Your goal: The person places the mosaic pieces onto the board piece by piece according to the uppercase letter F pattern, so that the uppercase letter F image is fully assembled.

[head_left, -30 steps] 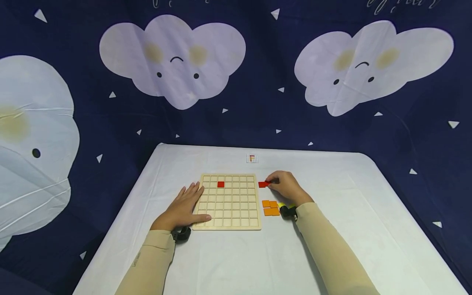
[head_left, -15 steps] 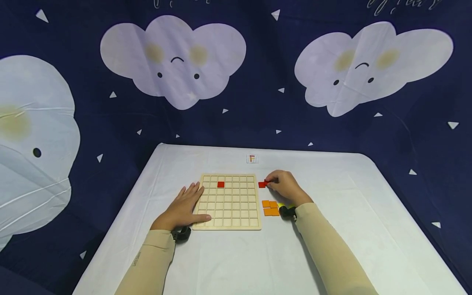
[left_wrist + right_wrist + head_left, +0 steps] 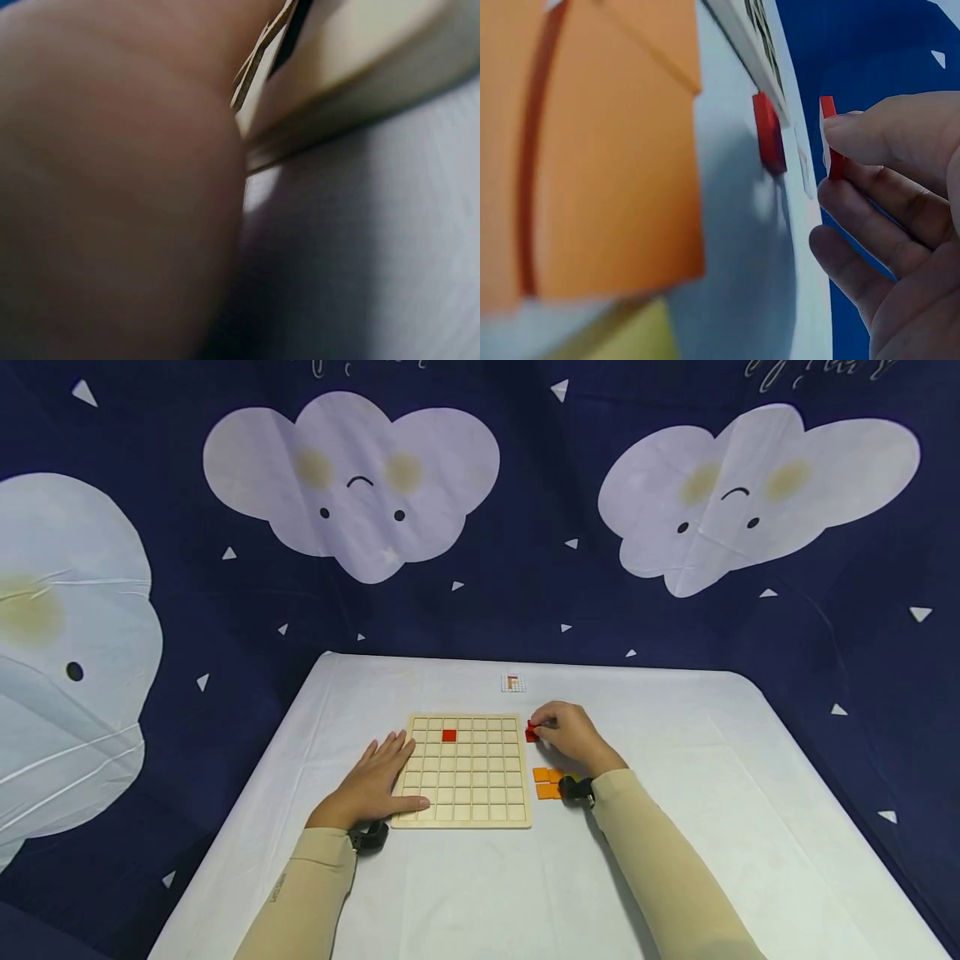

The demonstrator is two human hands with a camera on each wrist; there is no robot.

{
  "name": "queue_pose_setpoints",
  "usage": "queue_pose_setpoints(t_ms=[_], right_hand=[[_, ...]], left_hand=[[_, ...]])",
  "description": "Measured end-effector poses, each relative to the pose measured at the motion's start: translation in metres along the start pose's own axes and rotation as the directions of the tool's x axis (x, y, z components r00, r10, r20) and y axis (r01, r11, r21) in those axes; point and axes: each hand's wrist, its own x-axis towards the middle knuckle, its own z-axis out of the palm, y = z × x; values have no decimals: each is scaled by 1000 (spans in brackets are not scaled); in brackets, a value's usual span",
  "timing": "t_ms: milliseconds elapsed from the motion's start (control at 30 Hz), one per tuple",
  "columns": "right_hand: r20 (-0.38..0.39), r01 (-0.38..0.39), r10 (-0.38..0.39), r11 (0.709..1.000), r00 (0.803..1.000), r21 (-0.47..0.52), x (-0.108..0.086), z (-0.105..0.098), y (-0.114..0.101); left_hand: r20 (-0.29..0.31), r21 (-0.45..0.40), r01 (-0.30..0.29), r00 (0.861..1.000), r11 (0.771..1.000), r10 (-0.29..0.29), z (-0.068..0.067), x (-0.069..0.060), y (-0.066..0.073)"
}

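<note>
A square wooden grid board (image 3: 463, 825) lies on the table with one red tile (image 3: 448, 736) in a cell of its upper part. Across the board's left edge rests my left hand (image 3: 367, 783), fingers spread and thumb on the front-left cells. Past the board's right side, my right hand (image 3: 572, 733) pinches a red square tile (image 3: 828, 109) between thumb and fingers, lifted off the table. Another red tile (image 3: 769, 135) lies flat beneath it, beside the board. In the left wrist view, blurred skin hides most of the scene; only the board's corner (image 3: 337, 97) shows.
Several orange tiles (image 3: 542, 775) lie right of the board, below my right wrist. A yellow tile (image 3: 634, 334) is partly hidden there. Behind the board lies a small card (image 3: 513, 682) with a coloured grid pattern. A dark cloud-print cloth (image 3: 525, 602) hangs behind the table.
My right hand has moved slightly left and up, raising one red tile off the table and over the other. The left hand and board have stayed still.
</note>
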Motion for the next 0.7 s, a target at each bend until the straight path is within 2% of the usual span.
queue_pose_setpoints(t_ms=[367,700], right_hand=[[17,39,-40,998,999,40,9,15,-18],[20,107,-109,992,994,64,16,28,-32]], left_hand=[[4,-2,5,1000,1000,-5,-1,0,1],[4,-4,5,1000,1000,-5,-2,-1,2]])
